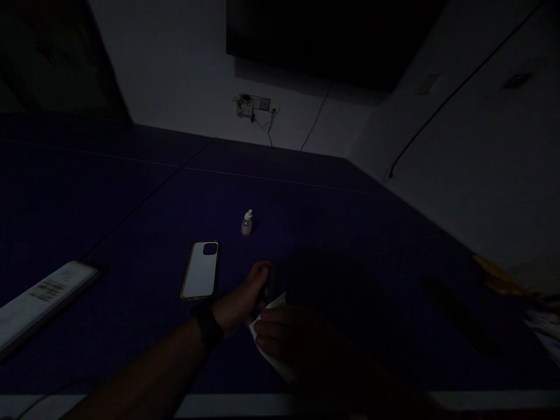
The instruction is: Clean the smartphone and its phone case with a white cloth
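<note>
My left hand (pixel 257 286), with a black watch on the wrist, grips a thin dark slab, apparently a phone (pixel 272 281), held on edge over the table. In my right hand (pixel 289 332), which lies in deep shadow, is a folded white cloth or tissue (pixel 280 364). The cloth's upper corner meets the lower part of the phone. Left of my hands, a phone case (pixel 200 271) with a pale back and a camera cut-out lies flat. Beyond them a small dropper bottle (pixel 247 225) with a white top stands upright.
The dark blue table (pixel 144 245) reaches toward the wall. A long white box (pixel 48 297) lies at the left, and a long dark strip (pixel 457 315) at the right. Yellow and white items (pixel 503 279) sit by the right edge. Power sockets (pixel 258 105) with cords are beneath a dark screen (pixel 324 41).
</note>
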Demonstrator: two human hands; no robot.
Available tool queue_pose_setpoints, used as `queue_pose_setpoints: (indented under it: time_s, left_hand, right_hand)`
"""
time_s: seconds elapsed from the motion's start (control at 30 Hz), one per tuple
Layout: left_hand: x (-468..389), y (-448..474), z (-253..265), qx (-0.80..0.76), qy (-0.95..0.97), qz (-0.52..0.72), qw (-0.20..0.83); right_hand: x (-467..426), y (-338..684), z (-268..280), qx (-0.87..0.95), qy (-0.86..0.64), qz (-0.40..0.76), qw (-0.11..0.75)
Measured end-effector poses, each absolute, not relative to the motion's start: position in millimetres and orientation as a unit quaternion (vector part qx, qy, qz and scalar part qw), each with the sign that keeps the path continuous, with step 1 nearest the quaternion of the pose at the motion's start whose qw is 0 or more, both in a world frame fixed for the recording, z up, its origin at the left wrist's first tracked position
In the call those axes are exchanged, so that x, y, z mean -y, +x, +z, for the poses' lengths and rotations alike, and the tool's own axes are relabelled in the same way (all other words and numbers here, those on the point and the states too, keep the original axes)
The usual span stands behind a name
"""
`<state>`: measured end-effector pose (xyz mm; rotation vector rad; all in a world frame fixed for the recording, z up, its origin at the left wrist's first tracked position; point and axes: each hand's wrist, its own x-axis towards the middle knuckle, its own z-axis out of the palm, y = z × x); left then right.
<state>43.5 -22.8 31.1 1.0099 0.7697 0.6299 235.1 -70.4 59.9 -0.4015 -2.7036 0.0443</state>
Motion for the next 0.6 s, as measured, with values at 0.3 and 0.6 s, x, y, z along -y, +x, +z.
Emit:
queue_pose_setpoints:
  time_s: [0.3,0.6]
  left_hand:
    - [21.1,42.6,35.3,-0.366,0.428,0.263,0.783]
    - [21.5,44.7,34.4,-0.377,0.423,0.29,0.771]
  right_hand:
    - [39.8,252.1,38.3,0.946,-0.209,0.004,0.249]
    - [82.3,222.1,53.9,0.97,-0.161,0.018,0.179]
